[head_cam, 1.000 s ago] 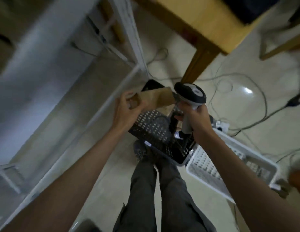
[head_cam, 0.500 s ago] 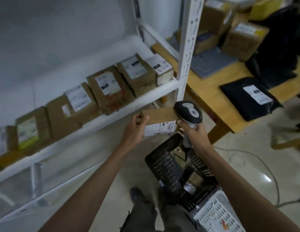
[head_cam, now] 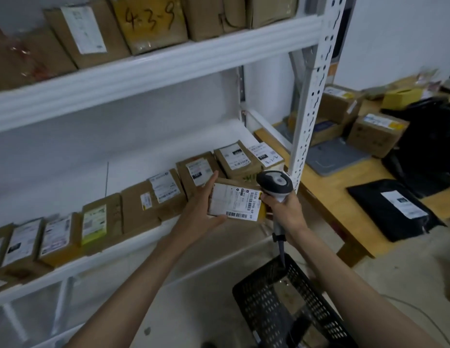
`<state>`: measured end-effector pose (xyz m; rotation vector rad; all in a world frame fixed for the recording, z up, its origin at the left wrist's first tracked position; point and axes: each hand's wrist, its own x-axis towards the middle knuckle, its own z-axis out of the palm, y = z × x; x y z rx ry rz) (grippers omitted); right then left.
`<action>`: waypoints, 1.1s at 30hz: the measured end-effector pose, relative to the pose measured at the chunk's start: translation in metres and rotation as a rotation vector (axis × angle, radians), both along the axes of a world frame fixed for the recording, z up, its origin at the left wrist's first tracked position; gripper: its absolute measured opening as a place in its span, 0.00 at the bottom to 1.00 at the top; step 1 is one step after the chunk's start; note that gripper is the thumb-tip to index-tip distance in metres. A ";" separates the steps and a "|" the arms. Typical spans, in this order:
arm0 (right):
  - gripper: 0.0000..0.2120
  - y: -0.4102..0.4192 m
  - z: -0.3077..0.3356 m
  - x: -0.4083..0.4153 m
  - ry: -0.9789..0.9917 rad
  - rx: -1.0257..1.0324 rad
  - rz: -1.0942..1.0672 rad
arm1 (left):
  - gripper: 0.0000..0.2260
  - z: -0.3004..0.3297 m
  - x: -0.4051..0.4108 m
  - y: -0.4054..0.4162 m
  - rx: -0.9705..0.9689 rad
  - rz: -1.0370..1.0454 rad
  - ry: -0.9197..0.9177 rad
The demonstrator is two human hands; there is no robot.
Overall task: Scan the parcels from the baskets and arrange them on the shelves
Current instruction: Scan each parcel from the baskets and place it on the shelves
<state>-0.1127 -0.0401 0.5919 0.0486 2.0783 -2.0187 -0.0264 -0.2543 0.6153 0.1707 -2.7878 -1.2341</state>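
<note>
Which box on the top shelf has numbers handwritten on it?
The yellowish box, marked 4-3-9 in black; its neighbours show only a printed label or plain cardboard.

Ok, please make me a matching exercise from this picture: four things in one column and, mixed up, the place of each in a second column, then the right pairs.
Things
1. parcel
2. scanner
3. black basket
4. black mailer bag

Places
A. on the wooden table
B. on the floor, below the hands
C. gripped in the right hand
D. held in the left hand, in front of the shelf

Pairs: 1-D, 2-C, 3-B, 4-A
</note>
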 end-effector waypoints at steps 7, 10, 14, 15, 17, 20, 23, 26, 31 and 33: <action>0.20 -0.001 0.012 -0.004 -0.006 -0.065 0.031 | 0.46 0.006 -0.009 -0.017 -0.274 -0.045 0.132; 0.18 0.002 0.014 -0.005 -0.023 -0.076 0.031 | 0.41 0.009 -0.016 -0.015 -0.404 -0.079 0.248; 0.17 0.007 0.021 -0.011 -0.017 -0.068 0.023 | 0.39 0.011 -0.022 -0.008 -0.486 -0.132 0.286; 0.17 0.008 0.023 -0.012 -0.011 -0.064 0.022 | 0.41 0.011 -0.023 -0.007 -0.512 -0.146 0.289; 0.17 0.011 0.027 -0.013 0.021 -0.060 0.022 | 0.40 0.013 -0.025 -0.006 -0.544 -0.157 0.308; 0.15 0.013 0.035 -0.014 0.091 -0.037 0.007 | 0.41 0.024 -0.027 -0.006 -0.527 -0.106 0.342; 0.17 0.012 0.043 -0.012 0.153 -0.039 0.014 | 0.36 0.038 -0.030 -0.008 -0.498 -0.025 0.385; 0.15 0.008 0.051 -0.006 0.198 -0.041 0.075 | 0.36 0.050 -0.035 -0.013 -0.511 0.088 0.391; 0.17 -0.005 0.073 0.013 0.302 -0.033 0.236 | 0.39 0.061 -0.049 -0.024 -0.554 0.190 0.412; 0.16 -0.008 0.080 0.021 0.327 -0.023 0.275 | 0.41 0.065 -0.053 -0.029 -0.540 0.218 0.436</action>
